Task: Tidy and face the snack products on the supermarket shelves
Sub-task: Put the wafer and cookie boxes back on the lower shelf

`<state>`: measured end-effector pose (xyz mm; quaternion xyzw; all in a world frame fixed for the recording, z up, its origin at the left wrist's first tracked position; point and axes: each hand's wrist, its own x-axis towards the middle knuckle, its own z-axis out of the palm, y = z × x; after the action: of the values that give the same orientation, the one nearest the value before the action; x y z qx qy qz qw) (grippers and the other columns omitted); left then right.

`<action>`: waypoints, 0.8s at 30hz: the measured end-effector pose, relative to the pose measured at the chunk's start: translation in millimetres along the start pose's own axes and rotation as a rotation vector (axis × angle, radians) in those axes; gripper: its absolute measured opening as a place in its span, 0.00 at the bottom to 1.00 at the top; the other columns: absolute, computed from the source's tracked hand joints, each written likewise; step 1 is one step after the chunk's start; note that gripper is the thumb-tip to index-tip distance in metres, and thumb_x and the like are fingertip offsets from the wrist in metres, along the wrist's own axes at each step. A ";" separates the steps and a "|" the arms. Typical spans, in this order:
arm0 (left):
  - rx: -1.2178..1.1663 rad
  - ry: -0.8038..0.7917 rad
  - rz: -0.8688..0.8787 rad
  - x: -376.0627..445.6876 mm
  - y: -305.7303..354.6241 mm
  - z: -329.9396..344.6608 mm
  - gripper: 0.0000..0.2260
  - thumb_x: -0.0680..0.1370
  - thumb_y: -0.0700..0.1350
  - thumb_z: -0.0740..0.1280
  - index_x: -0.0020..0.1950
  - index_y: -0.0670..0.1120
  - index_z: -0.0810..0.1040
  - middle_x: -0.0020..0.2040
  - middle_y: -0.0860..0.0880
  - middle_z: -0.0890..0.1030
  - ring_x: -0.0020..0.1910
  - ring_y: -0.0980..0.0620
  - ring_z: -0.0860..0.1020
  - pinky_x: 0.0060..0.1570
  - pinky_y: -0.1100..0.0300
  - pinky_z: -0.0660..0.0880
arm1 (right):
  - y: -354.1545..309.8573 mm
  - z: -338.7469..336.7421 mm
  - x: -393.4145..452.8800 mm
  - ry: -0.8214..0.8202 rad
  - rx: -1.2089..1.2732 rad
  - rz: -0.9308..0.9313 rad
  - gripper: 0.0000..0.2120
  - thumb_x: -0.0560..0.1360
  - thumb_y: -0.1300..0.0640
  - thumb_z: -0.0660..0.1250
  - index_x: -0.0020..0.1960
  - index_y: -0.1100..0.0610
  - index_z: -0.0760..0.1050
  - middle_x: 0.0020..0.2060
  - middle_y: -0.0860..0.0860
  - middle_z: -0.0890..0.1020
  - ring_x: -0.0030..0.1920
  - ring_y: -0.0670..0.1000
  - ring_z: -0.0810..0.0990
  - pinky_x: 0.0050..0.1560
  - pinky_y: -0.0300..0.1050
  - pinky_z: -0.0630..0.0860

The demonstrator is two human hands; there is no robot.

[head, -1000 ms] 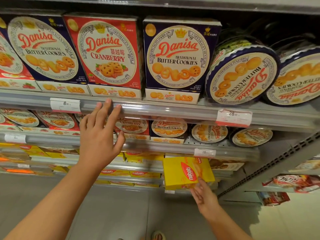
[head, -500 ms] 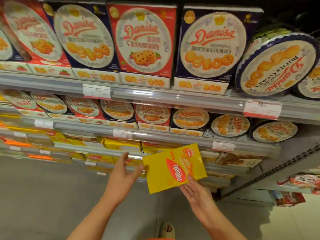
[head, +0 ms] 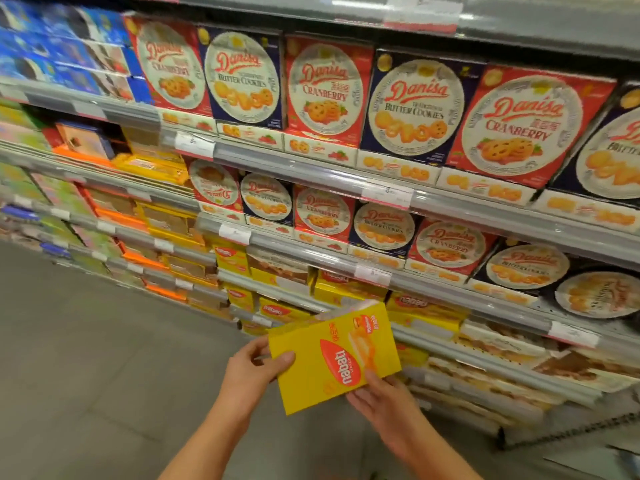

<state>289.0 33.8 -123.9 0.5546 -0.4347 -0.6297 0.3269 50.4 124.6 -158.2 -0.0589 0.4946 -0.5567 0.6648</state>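
A yellow Nabati wafer box [head: 334, 356] is held tilted in front of the lower shelves, off any shelf. My left hand [head: 251, 370] grips its left edge, thumb on the front face. My right hand [head: 384, 398] holds its lower right corner from below, thumb on the front. More yellow Nabati boxes [head: 349, 289] stand on the shelf just behind it. Red and blue Danisa cookie boxes [head: 323, 88] fill the two shelves above.
Grey shelf rails with price tags [head: 386, 195] run diagonally across the view. Round Danisa tins [head: 599, 294] lie at the right. Orange and yellow packs [head: 152, 164] and blue boxes [head: 62, 57] fill the left bays. Grey floor [head: 86, 358] lies at lower left.
My left hand came down from the upper shelf rail and took hold of the Nabati box's left edge. The box moved away from the shelf, and the view swung left along the aisle.
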 end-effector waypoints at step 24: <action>0.211 0.665 0.213 29.0 24.1 -224.3 0.34 0.56 0.59 0.82 0.61 0.58 0.77 0.52 0.57 0.82 0.47 0.62 0.81 0.44 0.63 0.75 | -14.0 167.2 226.4 0.113 -2.252 -0.570 0.40 0.80 0.52 0.60 0.81 0.64 0.41 0.82 0.60 0.45 0.82 0.60 0.44 0.81 0.55 0.49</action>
<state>502.8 -43.4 -115.5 0.7114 -0.4223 -0.3290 0.4553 137.1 -140.4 -199.2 -0.7009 0.7073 0.0664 0.0641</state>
